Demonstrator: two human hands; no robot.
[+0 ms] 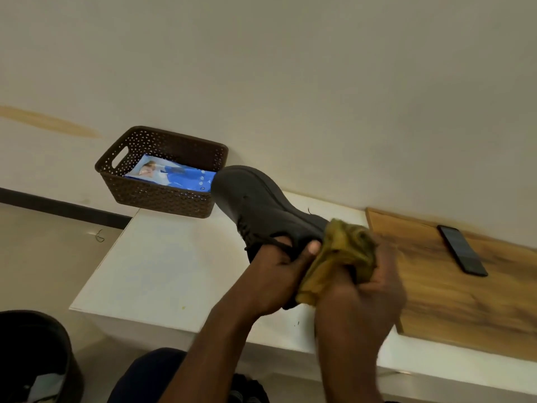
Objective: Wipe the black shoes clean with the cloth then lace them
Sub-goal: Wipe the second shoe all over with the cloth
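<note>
A black shoe (258,205) is held up over the white table (162,271), its toe pointing away toward the basket. My left hand (279,271) grips it at the opening, the thumb lying on the heel side. My right hand (374,289) holds a bunched yellow cloth (340,254) pressed against the shoe's heel end. Black laces show near the opening. The second shoe is not clearly in view.
A brown perforated basket (162,196) with a blue packet (174,175) stands at the table's far left corner. A black phone (462,250) lies on a wooden board (465,301) at the right. A dark round bin (37,353) sits low at the left.
</note>
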